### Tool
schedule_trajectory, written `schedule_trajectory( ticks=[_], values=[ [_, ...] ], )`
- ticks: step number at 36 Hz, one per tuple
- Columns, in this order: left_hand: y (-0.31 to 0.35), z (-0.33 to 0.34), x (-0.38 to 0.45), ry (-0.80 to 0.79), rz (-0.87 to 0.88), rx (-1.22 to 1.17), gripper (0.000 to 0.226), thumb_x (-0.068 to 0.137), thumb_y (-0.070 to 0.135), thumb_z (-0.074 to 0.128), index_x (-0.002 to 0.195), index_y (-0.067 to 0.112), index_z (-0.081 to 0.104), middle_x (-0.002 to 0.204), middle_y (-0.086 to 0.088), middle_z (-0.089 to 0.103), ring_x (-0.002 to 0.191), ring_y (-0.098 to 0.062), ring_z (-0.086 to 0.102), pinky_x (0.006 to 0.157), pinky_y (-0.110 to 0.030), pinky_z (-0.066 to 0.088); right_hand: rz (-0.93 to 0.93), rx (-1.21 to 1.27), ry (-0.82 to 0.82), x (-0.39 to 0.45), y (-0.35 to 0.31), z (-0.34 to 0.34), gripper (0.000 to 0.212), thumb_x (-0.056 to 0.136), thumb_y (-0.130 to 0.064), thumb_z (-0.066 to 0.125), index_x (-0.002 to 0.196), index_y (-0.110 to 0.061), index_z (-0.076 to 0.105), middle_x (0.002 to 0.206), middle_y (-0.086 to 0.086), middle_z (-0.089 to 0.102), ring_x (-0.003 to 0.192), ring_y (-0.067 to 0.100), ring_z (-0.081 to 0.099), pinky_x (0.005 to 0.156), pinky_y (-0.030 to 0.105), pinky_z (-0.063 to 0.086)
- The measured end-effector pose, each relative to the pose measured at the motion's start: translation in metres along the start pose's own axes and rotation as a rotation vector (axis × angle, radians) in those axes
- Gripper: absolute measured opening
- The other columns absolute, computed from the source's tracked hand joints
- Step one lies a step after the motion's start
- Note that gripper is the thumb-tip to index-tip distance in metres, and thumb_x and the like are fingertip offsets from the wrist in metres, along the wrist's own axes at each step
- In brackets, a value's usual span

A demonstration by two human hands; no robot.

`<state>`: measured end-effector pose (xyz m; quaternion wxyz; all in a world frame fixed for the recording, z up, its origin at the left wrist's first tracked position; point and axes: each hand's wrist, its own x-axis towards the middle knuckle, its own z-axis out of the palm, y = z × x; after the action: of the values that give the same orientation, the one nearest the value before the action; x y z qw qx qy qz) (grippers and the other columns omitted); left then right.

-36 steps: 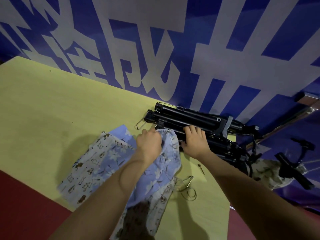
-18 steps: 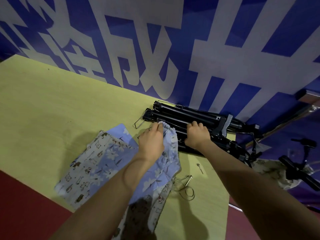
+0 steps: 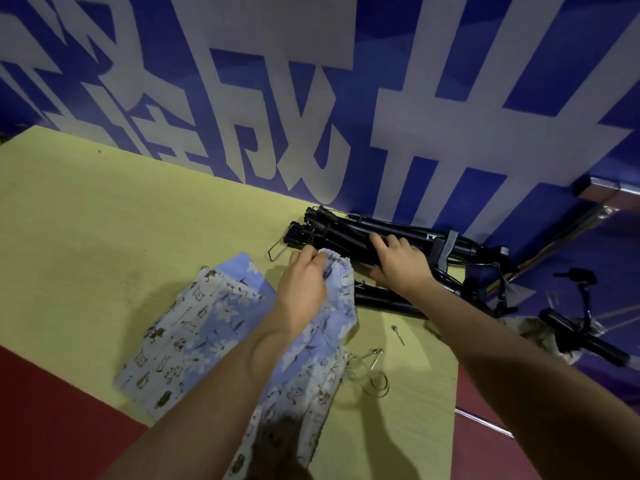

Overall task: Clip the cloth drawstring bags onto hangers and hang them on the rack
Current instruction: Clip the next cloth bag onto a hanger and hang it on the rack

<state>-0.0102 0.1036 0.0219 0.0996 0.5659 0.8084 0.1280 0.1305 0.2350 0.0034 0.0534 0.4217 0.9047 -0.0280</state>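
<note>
A blue floral drawstring bag (image 3: 332,317) lies on the yellow table (image 3: 104,237), and my left hand (image 3: 304,282) pinches its gathered top edge. Under and beside it lies a white cartoon-print bag (image 3: 180,337). A pile of black hangers (image 3: 346,233) sits against the wall at the table's far right. My right hand (image 3: 401,261) rests on that pile with the fingers curled over a black bar. A metal wire loop (image 3: 277,251) sticks out of the pile's left end, close to my left fingertips.
A blue wall with large white characters (image 3: 311,98) rises right behind the table. Loose metal clips and wire (image 3: 375,372) and a small pin (image 3: 398,336) lie on the table near its right edge. Black stand parts (image 3: 581,334) lie beyond that edge.
My right hand has slid up and to the right along the black hanger pile. My left hand has kept its hold on the blue bag's top, shifting slightly toward the pile.
</note>
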Motion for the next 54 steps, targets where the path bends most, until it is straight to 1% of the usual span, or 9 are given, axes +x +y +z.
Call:
schedule_trajectory(
  ticks=[5,13,22,26,31,36,41,48,54],
  values=[
    [0.005,-0.005,-0.008,0.037,0.008,-0.025,0.042,0.095,0.011,0.037,0.137,0.007,0.043,0.125,-0.009,0.043,0.119,-0.024,0.040,0.080,-0.031,0.044,-0.024,0.000,0.107,-0.012,-0.003,-0.025,0.065,0.090,-0.037,0.053,0.145,-0.019,0.024,0.129,0.015,0.045,0.109,0.037,0.052,0.065,0.037,0.041],
    [0.000,-0.020,-0.018,0.060,-0.019,-0.103,0.052,0.094,0.003,0.041,0.145,0.005,0.029,0.134,-0.010,0.036,0.120,-0.027,0.039,0.084,-0.036,0.046,0.000,0.071,0.229,-0.043,-0.010,-0.057,0.059,0.086,-0.037,0.054,0.137,-0.017,0.030,0.118,0.009,0.049,0.089,0.032,0.061,0.055,0.032,0.036],
    [0.001,-0.042,-0.027,0.085,-0.055,-0.327,0.061,0.090,-0.005,0.046,0.146,0.001,0.024,0.137,-0.011,0.031,0.108,-0.029,0.051,0.090,-0.035,0.045,0.057,0.172,0.336,-0.092,-0.014,-0.076,0.049,0.081,-0.041,0.056,0.118,-0.014,0.038,0.107,0.004,0.059,0.079,0.028,0.064,0.061,0.035,0.050],
    [0.003,-0.050,-0.033,0.159,-0.095,-0.419,0.044,0.092,-0.002,0.043,0.135,0.003,0.041,0.130,-0.012,0.037,0.095,-0.031,0.054,0.085,-0.037,0.046,0.084,0.213,0.370,-0.109,-0.016,-0.077,0.046,0.082,-0.038,0.057,0.116,-0.013,0.038,0.110,0.004,0.059,0.083,0.029,0.064,0.060,0.030,0.040],
    [0.002,-0.051,-0.039,0.159,-0.126,-0.468,0.050,0.091,-0.002,0.045,0.139,0.002,0.036,0.128,-0.011,0.035,0.101,-0.032,0.052,0.087,-0.039,0.048,0.131,0.273,0.424,-0.122,-0.019,-0.081,0.045,0.082,-0.039,0.058,0.115,-0.015,0.038,0.109,0.003,0.059,0.085,0.029,0.064,0.061,0.030,0.041],
    [0.007,-0.057,-0.043,0.185,-0.020,-0.492,0.052,0.091,-0.006,0.043,0.142,0.002,0.035,0.129,-0.010,0.037,0.100,-0.028,0.051,0.079,-0.029,0.041,0.103,0.288,0.435,-0.130,-0.024,-0.082,0.043,0.083,-0.038,0.058,0.114,-0.015,0.039,0.108,0.003,0.060,0.086,0.029,0.064,0.061,0.030,0.038],
    [0.017,-0.060,-0.046,0.159,0.113,-0.500,0.044,0.088,-0.012,0.036,0.129,-0.002,0.050,0.132,-0.007,0.040,0.108,-0.022,0.047,0.079,-0.012,0.031,0.061,0.279,0.382,-0.131,-0.035,-0.077,0.042,0.083,-0.037,0.058,0.115,-0.015,0.039,0.111,0.003,0.059,0.088,0.030,0.063,0.063,0.033,0.043],
    [0.025,-0.059,-0.051,0.089,0.204,-0.508,0.051,0.086,-0.014,0.034,0.129,0.006,0.054,0.130,-0.009,0.042,0.111,-0.027,0.047,0.093,-0.030,0.041,-0.001,0.415,0.358,-0.124,-0.050,-0.073,0.044,0.083,-0.035,0.059,0.119,-0.017,0.039,0.114,0.002,0.058,0.092,0.030,0.062,0.068,0.035,0.047],
    [0.004,-0.062,-0.044,0.090,0.082,-0.504,0.036,0.087,-0.013,0.037,0.116,-0.004,0.057,0.129,-0.014,0.040,0.113,-0.034,0.046,0.100,-0.041,0.041,-0.028,0.415,0.347,-0.123,-0.049,-0.070,0.047,0.084,-0.034,0.059,0.125,-0.020,0.041,0.117,0.001,0.060,0.094,0.027,0.062,0.070,0.035,0.049]
  ],
)
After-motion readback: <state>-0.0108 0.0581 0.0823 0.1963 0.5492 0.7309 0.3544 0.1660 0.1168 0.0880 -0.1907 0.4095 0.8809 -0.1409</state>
